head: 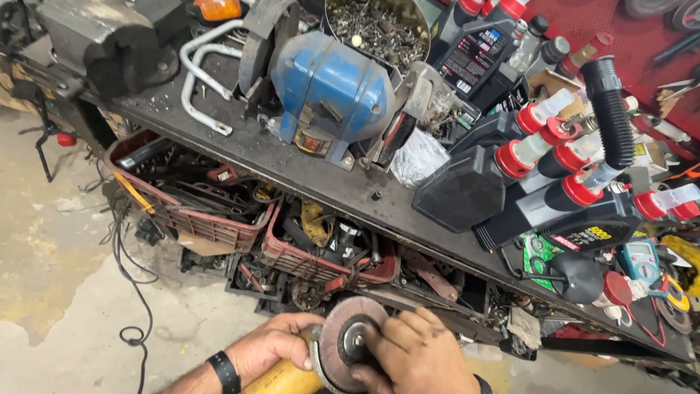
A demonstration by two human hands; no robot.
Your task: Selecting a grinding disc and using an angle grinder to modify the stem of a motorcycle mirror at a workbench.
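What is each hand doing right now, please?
Left hand: closed around the yellow angle grinder.
Right hand: fingers resting on the flap disc, not clearly gripping it.

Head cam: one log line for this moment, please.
left hand: grips yellow angle grinder | right hand: fingers on flap disc | setting: below workbench, red crates behind

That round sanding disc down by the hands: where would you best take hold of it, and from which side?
Probably by its rim. The flap disc faces up toward the camera, so fingers can pinch its edge from the right, where the right hand already rests. The left hand grips the yellow grinder body on the other side.
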